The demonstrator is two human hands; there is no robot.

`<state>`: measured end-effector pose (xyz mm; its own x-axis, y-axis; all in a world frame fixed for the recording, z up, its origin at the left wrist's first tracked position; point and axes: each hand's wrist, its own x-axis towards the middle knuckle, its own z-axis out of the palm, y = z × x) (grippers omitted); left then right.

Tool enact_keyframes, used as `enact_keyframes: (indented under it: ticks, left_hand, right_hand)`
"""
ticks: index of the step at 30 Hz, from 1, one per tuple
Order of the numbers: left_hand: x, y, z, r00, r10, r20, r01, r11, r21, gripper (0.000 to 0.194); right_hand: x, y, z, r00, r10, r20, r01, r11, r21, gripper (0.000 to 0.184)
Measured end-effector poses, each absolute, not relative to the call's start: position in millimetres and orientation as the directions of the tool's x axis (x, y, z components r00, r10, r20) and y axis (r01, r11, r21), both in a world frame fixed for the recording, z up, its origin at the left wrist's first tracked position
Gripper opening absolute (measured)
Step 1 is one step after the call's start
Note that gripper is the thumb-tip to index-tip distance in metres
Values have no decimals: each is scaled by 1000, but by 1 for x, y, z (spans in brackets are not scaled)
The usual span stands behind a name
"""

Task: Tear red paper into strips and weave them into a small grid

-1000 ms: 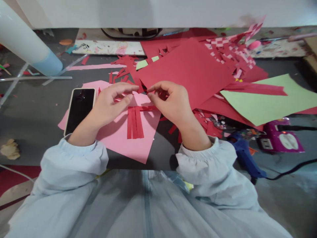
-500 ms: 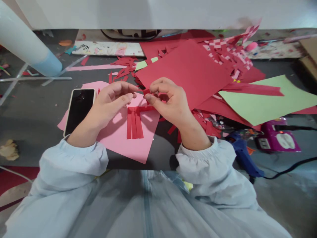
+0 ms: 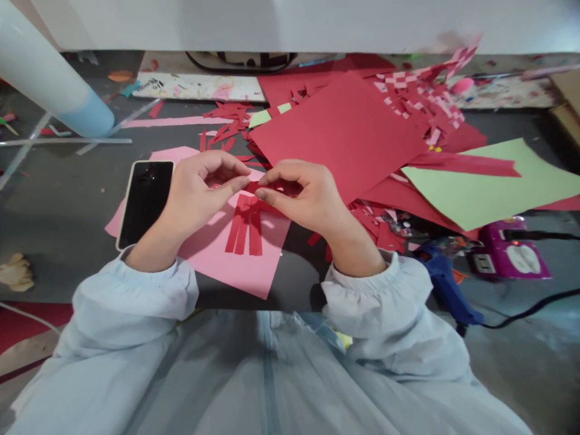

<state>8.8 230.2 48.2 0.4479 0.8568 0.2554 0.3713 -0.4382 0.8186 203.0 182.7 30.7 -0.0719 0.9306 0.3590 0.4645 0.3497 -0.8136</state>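
Over a pink paper sheet [image 3: 217, 260], my left hand [image 3: 203, 184] and my right hand [image 3: 306, 190] face each other with the fingertips almost meeting. Between them is a small red paper strip [image 3: 254, 185], pinched from both sides by thumbs and forefingers. Just below the fingers, several red strips [image 3: 244, 226] lie side by side on the pink sheet, fanned out at their lower ends. Their upper ends are partly hidden by the hands. A phone [image 3: 147, 202] with a dark screen rests beside my left wrist, partly on the pink sheet.
A large red sheet [image 3: 339, 139] lies behind my right hand, with woven red-and-pink paper [image 3: 421, 96] beyond. Green paper [image 3: 489, 181], a blue glue gun [image 3: 448, 281] and a purple power box [image 3: 510, 251] are at right. A white-and-blue bottle [image 3: 86, 103] stands at back left.
My right hand has come down and left with the red strip, and my left hand has closed onto it. The strips on the pink sheet have shifted and spread at the bottom.
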Motion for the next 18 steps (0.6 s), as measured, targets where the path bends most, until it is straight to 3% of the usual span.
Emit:
enact_keyframes:
  ticks: [4, 9, 13, 18]
  left_hand:
    - [7, 230, 49, 430, 859, 279, 358, -446, 820, 15]
    - [7, 233, 47, 485, 840, 245, 403, -463, 790, 19]
    - [4, 238, 41, 649, 750, 131, 563, -588, 581, 25]
    - [3, 240, 30, 818, 574, 45, 510, -760, 403, 32]
  right_hand:
    - [206, 183, 32, -59, 895, 442, 514, 407, -755, 10]
    - [212, 181, 35, -22, 921, 388, 465, 353, -812, 11]
    - [217, 183, 38, 143, 935, 325, 445, 233, -865, 15]
    - [221, 185, 36, 209, 919, 334, 413, 227, -882, 18]
